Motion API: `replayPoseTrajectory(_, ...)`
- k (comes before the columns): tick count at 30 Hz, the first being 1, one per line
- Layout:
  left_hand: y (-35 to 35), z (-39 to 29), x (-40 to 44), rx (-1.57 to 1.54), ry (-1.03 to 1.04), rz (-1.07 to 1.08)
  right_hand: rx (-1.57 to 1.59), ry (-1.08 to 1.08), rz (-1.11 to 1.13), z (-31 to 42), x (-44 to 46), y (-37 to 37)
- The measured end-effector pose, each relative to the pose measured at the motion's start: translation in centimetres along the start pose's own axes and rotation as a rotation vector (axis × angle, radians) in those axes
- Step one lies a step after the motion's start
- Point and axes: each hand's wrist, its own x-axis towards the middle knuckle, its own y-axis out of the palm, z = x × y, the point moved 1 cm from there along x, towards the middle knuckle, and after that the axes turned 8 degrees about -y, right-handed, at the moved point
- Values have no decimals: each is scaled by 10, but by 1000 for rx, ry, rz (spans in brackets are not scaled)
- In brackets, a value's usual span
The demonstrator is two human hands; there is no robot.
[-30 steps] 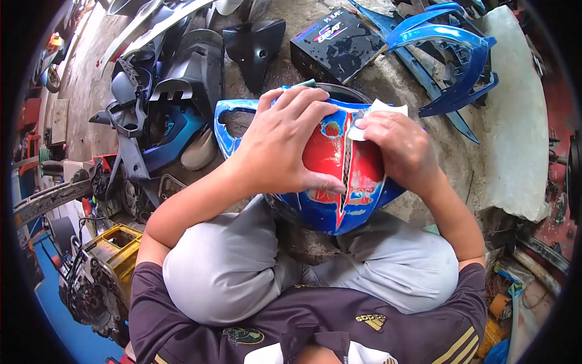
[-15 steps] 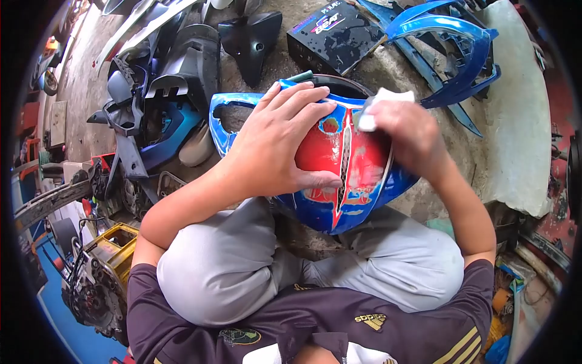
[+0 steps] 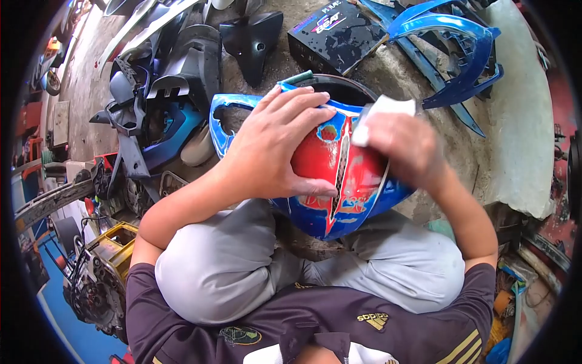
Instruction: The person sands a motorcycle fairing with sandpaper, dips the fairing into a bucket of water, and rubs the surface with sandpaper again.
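Observation:
A motorcycle front fairing rests at my lap, blue with a red middle and patches of worn, layered paint. My left hand lies spread across its left side, fingers near the upper edge and thumb stretched over the red face; nothing is enclosed in it. On the fairing's upper right, my right hand pinches a folded white sheet with a grey edge, which looks like sandpaper. That hand is slightly blurred, and it hides part of the panel. A round dark tub shows partly behind the fairing.
A black box stands ahead, with blue body panels to its right. Dark body panels are heaped at the left. A yellow crate and an engine lie at the lower left. A pale slab lies at right.
My right hand and the sandpaper have shifted slightly downward over the fairing. The fairing's lower tip has moved a little left and toward me; my left hand stays nearly in place.

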Motion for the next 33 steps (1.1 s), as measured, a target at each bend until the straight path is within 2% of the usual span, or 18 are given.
replayPoseTrajectory(2,1,1,-2,-2,-2,-14,49,-88,68,32,18,-7)
replayPoseTrajectory(4,3,4,-1,5,2,-33,-17,-56,17,2,3,1)
replayPoseTrajectory(6,2,3,0,10,-1,-24,-99,11,83,-3,1,-7)
replayPoseTrajectory(9,2,2,-1,10,-4,-22,-68,-19,181,32,13,-5)
replayPoseTrajectory(10,3,3,-1,12,-2,-29,-38,28,105,17,14,-3)
replayPoseTrajectory(12,3,2,-3,7,1,-25,-139,135,167,-12,10,-8)
replayPoseTrajectory(16,2,2,-1,3,4,-27,7,46,147,30,22,-9)
replayPoseTrajectory(19,2,2,0,8,16,-46,-52,209,179,-12,9,-11)
replayPoseTrajectory(22,1,0,0,8,8,-28,88,51,177,33,21,-9)
replayPoseTrajectory(23,2,1,-1,7,16,-37,40,38,164,27,21,-9)
replayPoseTrajectory(26,3,2,0,8,31,-51,-132,122,195,-15,3,-10)
replayPoseTrajectory(29,2,0,-1,6,23,-39,52,53,157,30,21,-7)
replayPoseTrajectory(32,3,1,-1,5,30,-43,-98,149,157,-18,3,-7)
replayPoseTrajectory(33,2,0,-1,11,26,-38,-133,110,143,-12,2,-7)
